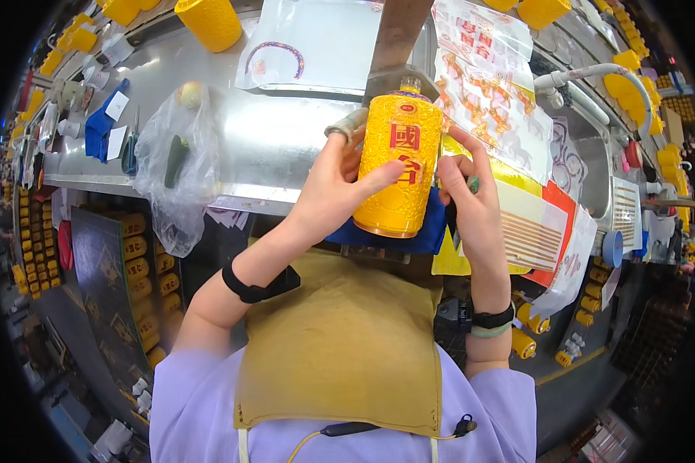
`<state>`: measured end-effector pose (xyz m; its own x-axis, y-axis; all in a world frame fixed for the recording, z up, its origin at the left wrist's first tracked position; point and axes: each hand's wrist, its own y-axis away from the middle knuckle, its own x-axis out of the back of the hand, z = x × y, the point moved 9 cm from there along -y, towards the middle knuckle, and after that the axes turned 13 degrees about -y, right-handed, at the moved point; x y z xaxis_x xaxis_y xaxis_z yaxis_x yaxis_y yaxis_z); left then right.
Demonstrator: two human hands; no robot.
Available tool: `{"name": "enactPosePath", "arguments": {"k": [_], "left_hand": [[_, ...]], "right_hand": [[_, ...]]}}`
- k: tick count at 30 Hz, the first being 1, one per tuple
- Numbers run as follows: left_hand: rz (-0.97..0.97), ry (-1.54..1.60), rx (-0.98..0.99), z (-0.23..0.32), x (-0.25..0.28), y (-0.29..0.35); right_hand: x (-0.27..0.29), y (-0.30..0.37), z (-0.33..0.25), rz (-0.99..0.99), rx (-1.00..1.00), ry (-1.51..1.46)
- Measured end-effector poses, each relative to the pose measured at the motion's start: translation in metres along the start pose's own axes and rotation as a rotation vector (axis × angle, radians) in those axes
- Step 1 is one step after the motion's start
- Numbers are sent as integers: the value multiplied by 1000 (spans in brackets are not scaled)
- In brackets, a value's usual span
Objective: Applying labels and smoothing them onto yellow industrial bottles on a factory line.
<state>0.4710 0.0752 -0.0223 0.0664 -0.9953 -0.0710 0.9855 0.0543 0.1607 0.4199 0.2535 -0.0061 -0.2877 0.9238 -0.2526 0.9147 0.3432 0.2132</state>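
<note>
A yellow bottle [394,197] with an embossed surface, red raised characters and a clear glass neck stands nearly upright in front of me, leaning slightly. My left hand [340,170] grips it from the left, thumb across its front and the other fingers behind, with a pale cover on one fingertip. At the bottle's right side is my right hand [471,185], index finger reaching to the bottle and the other fingers curled. Green shows between those curled fingers; whether they hold something, I cannot make out. Beneath the bottle lies a blue cloth [432,224].
Left on the metal bench [262,174] lies a clear plastic bag [179,154] with a green item inside. A white sheet [313,46] lies at the back. Printed decal sheets [486,92] spread to the right, near a white pipe [587,75]. Another yellow bottle [208,23] stands back left.
</note>
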Motion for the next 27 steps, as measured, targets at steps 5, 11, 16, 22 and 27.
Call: {"name": "enactPosePath", "arguments": {"k": [5,11,16,22,27], "left_hand": [[-106,41,110,1,3,-9],[-141,6,142,4,3,-10],[-87,96,56,16,-3,-5],[-18,43,-1,15,-13,-7],[-19,54,22,10,-11,-8]], "right_hand": [[-3,-2,11,-75,5,62],[-2,-6,11,-167,-38,73],[-1,-23,-19,-60,-7,101],[-18,-55,-32,-5,126,319],[-18,-60,-28,20,116,309]]}}
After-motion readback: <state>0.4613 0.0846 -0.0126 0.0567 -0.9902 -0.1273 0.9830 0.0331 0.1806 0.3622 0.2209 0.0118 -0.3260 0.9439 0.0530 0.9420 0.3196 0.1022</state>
